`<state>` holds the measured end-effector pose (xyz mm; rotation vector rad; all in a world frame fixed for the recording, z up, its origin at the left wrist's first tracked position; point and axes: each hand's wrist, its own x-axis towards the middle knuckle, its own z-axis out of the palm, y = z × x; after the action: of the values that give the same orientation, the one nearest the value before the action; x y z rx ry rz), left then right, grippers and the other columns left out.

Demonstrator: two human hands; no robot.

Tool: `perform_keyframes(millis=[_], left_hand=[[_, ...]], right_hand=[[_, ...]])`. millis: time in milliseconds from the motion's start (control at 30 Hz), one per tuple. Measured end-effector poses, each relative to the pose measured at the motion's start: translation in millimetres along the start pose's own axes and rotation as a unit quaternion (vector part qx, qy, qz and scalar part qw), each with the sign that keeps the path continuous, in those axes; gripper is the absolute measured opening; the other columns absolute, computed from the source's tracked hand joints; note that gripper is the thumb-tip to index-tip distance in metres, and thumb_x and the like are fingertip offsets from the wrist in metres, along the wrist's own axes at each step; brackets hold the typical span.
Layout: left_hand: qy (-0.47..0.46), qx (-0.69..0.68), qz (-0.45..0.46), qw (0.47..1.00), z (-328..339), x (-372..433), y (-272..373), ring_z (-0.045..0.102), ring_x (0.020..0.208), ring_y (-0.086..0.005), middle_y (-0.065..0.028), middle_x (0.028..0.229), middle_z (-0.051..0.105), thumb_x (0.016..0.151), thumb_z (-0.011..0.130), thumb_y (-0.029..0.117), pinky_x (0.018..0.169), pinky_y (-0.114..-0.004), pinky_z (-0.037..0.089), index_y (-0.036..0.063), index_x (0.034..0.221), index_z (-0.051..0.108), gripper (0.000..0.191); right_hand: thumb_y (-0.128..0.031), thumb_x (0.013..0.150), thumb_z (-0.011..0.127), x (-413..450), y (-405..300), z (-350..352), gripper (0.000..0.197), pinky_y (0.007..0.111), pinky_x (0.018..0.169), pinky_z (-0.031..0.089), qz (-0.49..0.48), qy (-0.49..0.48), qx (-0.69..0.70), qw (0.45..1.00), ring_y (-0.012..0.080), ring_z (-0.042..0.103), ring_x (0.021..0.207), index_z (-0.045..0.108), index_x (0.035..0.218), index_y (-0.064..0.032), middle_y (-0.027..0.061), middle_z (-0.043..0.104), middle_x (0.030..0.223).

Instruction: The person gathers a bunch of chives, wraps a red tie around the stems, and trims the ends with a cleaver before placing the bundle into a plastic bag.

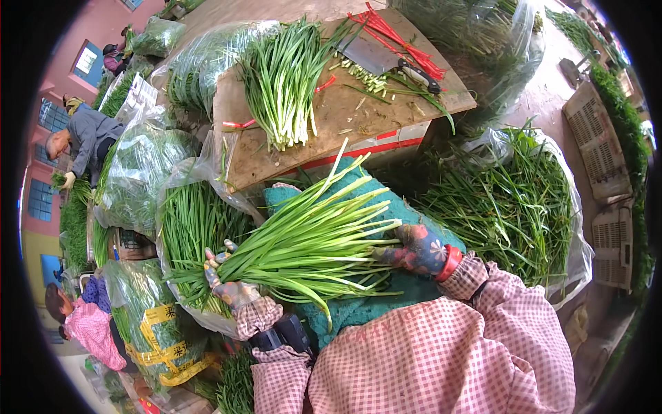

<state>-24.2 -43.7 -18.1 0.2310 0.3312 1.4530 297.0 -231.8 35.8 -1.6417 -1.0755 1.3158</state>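
Observation:
A loose fanned bunch of garlic chives lies across my lap, pale stem ends to the right. My left hand, in a patterned glove, grips its leafy end. At the stem ends, the bent fingers of my gloved right hand pinch a few stems. Beneath is a teal cloth over my knees. Ahead, on a wooden board, rests another chive bunch over a red tie. A cleaver with a black handle lies beside chopped stem ends and a pile of red ties.
An open plastic bag of chives stands at my left, and a bag of loose leaves at my right. Wrapped bundles line the left side. Plastic crates stand far right. Other people work at the left.

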Motion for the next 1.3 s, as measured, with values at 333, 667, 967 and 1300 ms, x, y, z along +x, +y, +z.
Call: perform_keyframes(millis=[333,667,967,1300], left_hand=[[-0.039,0.030,0.025,0.998,42.7,-1.5,-16.9,0.055,0.091,-0.0167,0.0007,0.080,0.063,0.083,0.050,0.020,0.097,-0.042,0.036,0.0047,0.117,0.048,0.037],[0.005,0.032,0.073,0.997,42.9,1.0,-18.0,0.054,0.067,-0.0149,-0.0017,0.073,0.060,0.085,0.049,0.021,0.091,-0.045,0.041,0.0037,0.112,0.050,0.033],[0.079,0.085,0.108,0.987,55.9,-6.0,-27.7,0.052,0.063,-0.0132,0.0030,0.068,0.054,0.087,0.045,0.017,0.087,-0.043,0.043,0.0045,0.127,0.037,0.043],[0.145,0.067,0.097,0.982,57.1,-3.5,-25.2,0.050,0.062,-0.0150,-0.0001,0.066,0.050,0.087,0.043,0.019,0.086,-0.044,0.044,0.0080,0.123,0.044,0.038]], right_hand=[[-0.016,0.071,0.057,13.3,-4.0,-41.1,0.010,0.041,0.040,0.041,-0.265,0.299,-0.464,0.790,0.0306,0.052,0.043,0.050,0.074,-0.0109,0.0097,0.050,0.049],[-0.014,0.072,0.058,-12.7,-20.4,-36.4,0.025,0.033,0.044,0.045,-0.365,0.137,-0.373,0.842,0.0224,0.056,0.049,0.059,0.097,-0.0112,0.0066,0.058,0.060],[-0.018,0.079,0.051,55.2,-10.7,-3.7,0.027,0.039,0.069,0.046,-0.377,0.125,-0.343,0.851,0.0310,0.056,0.079,0.054,0.104,-0.0074,0.0133,0.057,0.089],[-0.017,0.070,0.054,23.0,21.3,-54.9,0.008,0.041,0.042,0.040,-0.271,0.117,-0.525,0.798,0.0295,0.052,0.045,0.054,0.076,-0.0125,0.0091,0.050,0.050]])
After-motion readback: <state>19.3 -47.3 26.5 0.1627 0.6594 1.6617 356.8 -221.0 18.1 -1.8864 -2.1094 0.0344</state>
